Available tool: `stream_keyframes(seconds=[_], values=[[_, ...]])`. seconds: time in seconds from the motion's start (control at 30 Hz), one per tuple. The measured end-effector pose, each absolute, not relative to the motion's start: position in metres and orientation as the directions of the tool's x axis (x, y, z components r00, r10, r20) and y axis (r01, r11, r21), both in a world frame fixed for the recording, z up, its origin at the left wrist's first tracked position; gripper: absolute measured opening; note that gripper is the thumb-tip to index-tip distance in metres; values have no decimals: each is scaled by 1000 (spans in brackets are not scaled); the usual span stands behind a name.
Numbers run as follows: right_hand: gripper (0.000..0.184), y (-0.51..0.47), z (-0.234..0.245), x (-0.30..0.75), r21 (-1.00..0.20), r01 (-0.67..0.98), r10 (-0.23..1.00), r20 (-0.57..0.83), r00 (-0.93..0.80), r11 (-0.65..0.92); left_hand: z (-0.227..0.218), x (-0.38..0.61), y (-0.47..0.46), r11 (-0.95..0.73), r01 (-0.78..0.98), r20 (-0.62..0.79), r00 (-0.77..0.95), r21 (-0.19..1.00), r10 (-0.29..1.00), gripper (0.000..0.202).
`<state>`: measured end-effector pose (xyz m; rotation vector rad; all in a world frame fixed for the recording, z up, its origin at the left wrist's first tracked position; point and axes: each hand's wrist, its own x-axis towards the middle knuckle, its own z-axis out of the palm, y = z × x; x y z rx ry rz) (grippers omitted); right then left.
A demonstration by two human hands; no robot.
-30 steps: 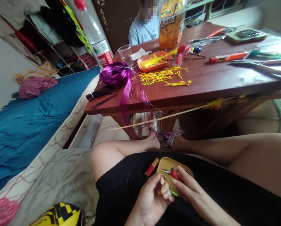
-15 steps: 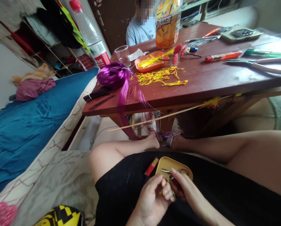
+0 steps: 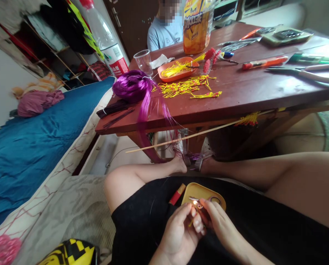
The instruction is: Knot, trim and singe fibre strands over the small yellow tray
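Over my lap, my left hand (image 3: 182, 226) is closed in a pinch on a short yellow cord (image 3: 191, 222), whose end shows below the fingertips. My right hand (image 3: 222, 222) wraps round a lighter (image 3: 200, 207), mostly hidden by the fingers. A small bright flame (image 3: 195, 202) burns at its top, right by my left fingertips. Behind both hands a yellow tray (image 3: 193, 187) rests on the dark cloth of my lap, with scissors (image 3: 216, 200) lying in it. Beside the tray's left edge is a small red and gold box-like piece (image 3: 177, 194).
On the red table (image 3: 222, 106) are knotted yellow cords (image 3: 181, 88), an orange dish (image 3: 178, 78), a purple thread bundle (image 3: 131, 86), pliers (image 3: 302, 71) and a tea bottle (image 3: 196, 29). A thin stick (image 3: 164, 144) runs along its front edge. A person (image 3: 164, 35) sits across.
A flame has appeared at the lighter in my right hand, beside my left fingertips. Both hands keep nearly the same place; the view has shifted slightly.
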<state>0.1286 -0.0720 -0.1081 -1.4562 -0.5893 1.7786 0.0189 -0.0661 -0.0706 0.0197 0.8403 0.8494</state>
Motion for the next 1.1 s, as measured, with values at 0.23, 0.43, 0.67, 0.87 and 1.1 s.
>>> stream_keyframes(seconds=[0.23,0.43,0.67,0.87,1.1], values=[[43,-72,-108,130,-749,-246,783,-617,-81,-615,-72,19,-67,672,-663,-647,360,329,672,28],[42,-72,-105,130,-766,-235,796,-601,-66,-598,-73,18,-69,668,-665,-631,369,334,683,26],[45,-73,-107,130,-763,-230,791,-608,-63,-604,-76,17,-68,664,-675,-628,372,322,683,24],[43,-73,-108,129,-767,-227,796,-601,-72,-600,-74,18,-68,666,-678,-630,376,312,679,25],[40,-71,-101,129,-764,-226,792,-607,-61,-604,-75,17,-69,662,-679,-619,380,318,687,24]])
